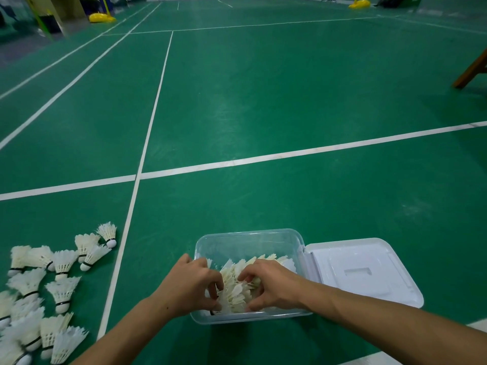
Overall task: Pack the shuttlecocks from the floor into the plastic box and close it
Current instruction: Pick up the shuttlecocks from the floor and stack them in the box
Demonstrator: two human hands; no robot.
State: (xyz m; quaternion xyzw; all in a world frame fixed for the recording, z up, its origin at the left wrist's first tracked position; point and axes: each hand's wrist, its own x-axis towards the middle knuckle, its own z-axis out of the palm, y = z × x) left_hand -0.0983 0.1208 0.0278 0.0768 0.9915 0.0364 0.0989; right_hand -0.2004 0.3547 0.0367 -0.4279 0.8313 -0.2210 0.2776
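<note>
The plastic box (250,243) is set on the green court floor (290,101) at the 6 o'clock edge of the view, directly in front of the person, so that both hands can be brought into it at once. Its white lid (363,272) is left hinged open flat at 3 o'clock of the box, which keeps the opening unobstructed; closing is judged not yet due.

A batch of shuttlecocks (239,288) is already seated in the box, feathers upward. The loose shuttlecocks (42,285) awaiting packing are spread on the floor at 9 o'clock of the box, well apart from it and beyond a white court line (123,233).

The left hand (192,283) is lowered inside the box at its 9 o'clock side, fingers curled and closed around the feathers of the packed batch. The right hand (268,283) is placed at the 3 o'clock side, fingers likewise curled and gripping the feathers. The batch is thus held between both hands, probably to be compacted and aligned so that room is made for the remainder.
</note>
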